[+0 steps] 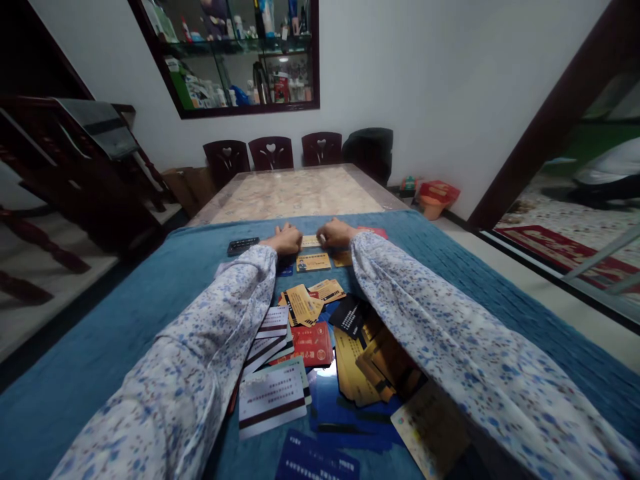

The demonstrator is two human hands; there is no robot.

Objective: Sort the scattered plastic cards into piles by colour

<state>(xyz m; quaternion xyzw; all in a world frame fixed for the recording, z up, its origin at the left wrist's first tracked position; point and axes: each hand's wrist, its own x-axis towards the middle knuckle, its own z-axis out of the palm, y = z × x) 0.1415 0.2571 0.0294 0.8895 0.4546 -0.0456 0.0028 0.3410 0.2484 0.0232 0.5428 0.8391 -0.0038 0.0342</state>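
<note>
Both arms reach forward over the blue cloth. My left hand (287,239) has its fingers curled in at the left end of a pale yellow card (311,241). At that card's right end, my right hand (336,233) is closed in the same way. Just nearer lies a gold card (313,262) with a small figure printed on it. Below my wrists spreads a loose pile: gold-and-black cards (303,305), a black card (349,316), red cards (313,344), white striped cards (274,398) and blue cards (317,460). My right sleeve hides part of the pile.
A black remote-like object (243,247) lies left of my left hand. The blue cloth (150,313) covers the near part of a long marble-patterned table (300,190). Dark chairs (271,153) stand at its far end. Beyond the doorway on the right, a person (613,167) is partly visible.
</note>
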